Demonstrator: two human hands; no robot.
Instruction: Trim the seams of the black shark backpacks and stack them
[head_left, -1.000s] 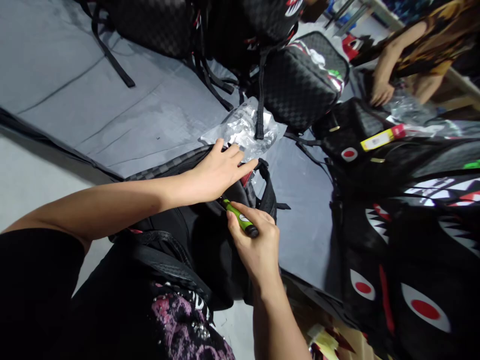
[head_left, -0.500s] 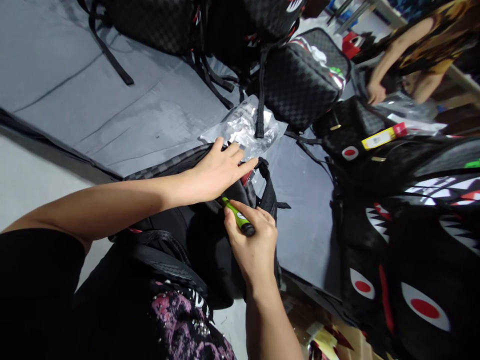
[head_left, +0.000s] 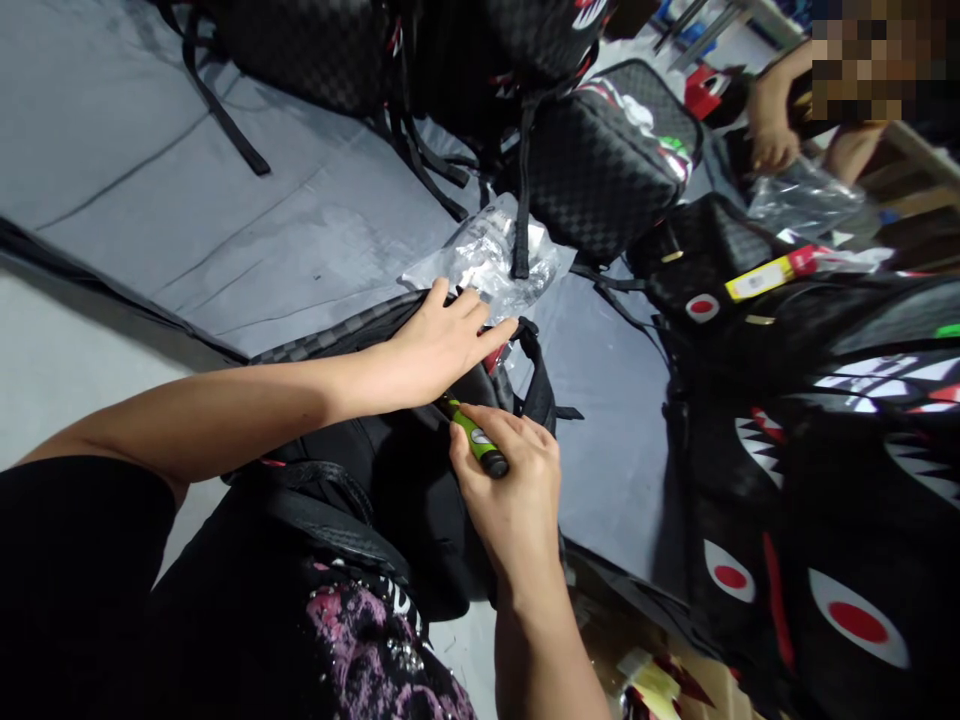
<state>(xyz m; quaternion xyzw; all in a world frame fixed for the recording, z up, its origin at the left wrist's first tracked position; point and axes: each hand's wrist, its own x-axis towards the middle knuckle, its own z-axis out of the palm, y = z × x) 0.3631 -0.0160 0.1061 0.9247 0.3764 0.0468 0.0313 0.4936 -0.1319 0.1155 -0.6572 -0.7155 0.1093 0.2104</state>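
Note:
A black backpack point(head_left: 405, 480) with a checkered edge lies at the table's near edge, against my lap. My left hand point(head_left: 442, 340) rests flat on its upper part, fingers spread and holding nothing. Just below it, my right hand point(head_left: 517, 480) is closed round a small tool with a green-and-black handle point(head_left: 478, 442). The tool's thin dark tip points up and left into the bag, under the edge of my left palm, where its end is hidden. Beyond my left fingertips lies a crumpled clear plastic bag point(head_left: 495, 250).
On the grey-covered table point(head_left: 150, 200) stand several black checkered bags, one nearby point(head_left: 600, 160). Black bags with shark eyes and teeth point(head_left: 825, 540) fill the right side. A yellow-and-red tag point(head_left: 765, 278) lies on one. A co-worker's hand point(head_left: 776, 145) is at the upper right.
My right hand and the tool have shifted slightly downward; my left hand keeps its place. The co-worker's hand has moved right and up, beside raised clear plastic.

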